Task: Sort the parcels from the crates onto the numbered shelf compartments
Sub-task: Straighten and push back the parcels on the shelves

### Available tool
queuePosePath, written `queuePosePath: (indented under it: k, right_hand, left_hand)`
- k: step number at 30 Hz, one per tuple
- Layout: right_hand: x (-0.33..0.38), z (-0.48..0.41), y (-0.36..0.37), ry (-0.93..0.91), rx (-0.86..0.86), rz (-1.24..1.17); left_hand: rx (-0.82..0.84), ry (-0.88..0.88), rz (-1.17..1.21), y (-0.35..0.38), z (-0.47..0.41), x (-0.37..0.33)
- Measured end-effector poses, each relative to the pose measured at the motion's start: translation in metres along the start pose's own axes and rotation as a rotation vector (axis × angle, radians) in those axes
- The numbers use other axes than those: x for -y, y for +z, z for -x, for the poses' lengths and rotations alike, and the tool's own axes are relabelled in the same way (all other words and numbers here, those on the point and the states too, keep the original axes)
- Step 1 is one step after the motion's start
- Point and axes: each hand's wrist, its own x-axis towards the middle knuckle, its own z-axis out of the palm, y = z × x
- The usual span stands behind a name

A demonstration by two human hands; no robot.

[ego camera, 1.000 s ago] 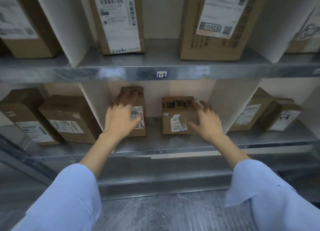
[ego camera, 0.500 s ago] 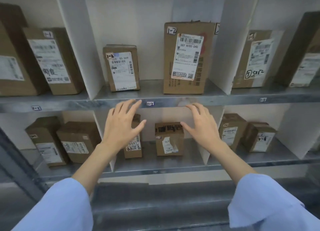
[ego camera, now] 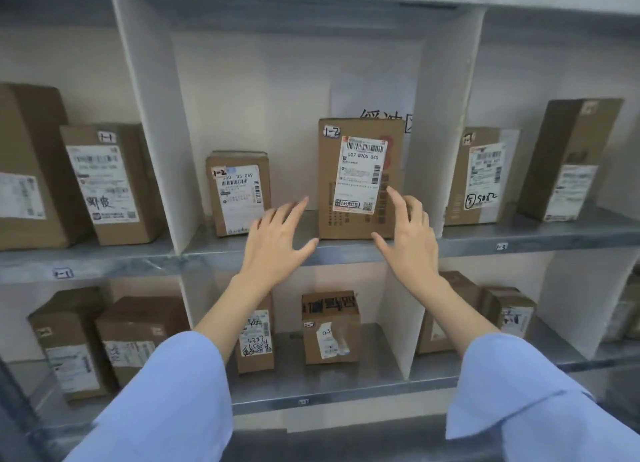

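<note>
Head view: I stand facing a grey metal shelf (ego camera: 519, 241) split by white dividers, both arms raised in light blue sleeves.
Left hand (ego camera: 277, 243): palm forward, in front of the shelf lip, holding nothing.
Right hand (ego camera: 407, 240): raised alongside it, also holding nothing.
Fingers: my left fingers (ego camera: 294, 208) are straight and spread; my right fingers (ego camera: 398, 198) are apart and slightly bent, and the index tip overlaps the parcel's lower right front. I cannot tell whether it touches.
Where the parcel is: the tall parcel (ego camera: 360, 177) stands in the middle compartment of the upper shelf, at the front edge and close to the right divider.
Bearing: it lies just ahead of my hands, between them and a little above.
Long axis: upright, on end, broad face toward me.
Nearer hand: the right one, I judge. My left thumb only comes close to the lower left corner.
Its look: plain brown cardboard with a handwritten "1-2" tag at top left and a white barcode label reading "507 N705 040".
Neighbour: a smaller parcel (ego camera: 239, 193), also tagged "1-2", stands apart to its left in the same compartment.
Next move, as I judge it: close in on both sides at once, right hand first.
</note>
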Motion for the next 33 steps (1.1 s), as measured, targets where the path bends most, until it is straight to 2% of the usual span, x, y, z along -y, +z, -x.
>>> queuePosePath:
  k: [8,21,29,33]
  right_hand:
    - [-0.003,-0.024,0.018,0.057,0.015,0.063]
    - [0.007,-0.046,0.041,0.084,0.048,0.097]
    - [-0.001,-0.041,0.023,0.027,-0.026,0.068]
    - [0.005,-0.031,0.011,-0.041,-0.021,0.106]
  left_hand:
    - [-0.005,0.070,0.013,0.023,-0.020,-0.003]
    - [0.075,0.021,0.055,0.032,-0.052,0.011]
    - [-0.014,0.077,-0.016,0.014,-0.030,0.010]
    - [-0.023,0.025,-0.077,-0.004,-0.009,0.015]
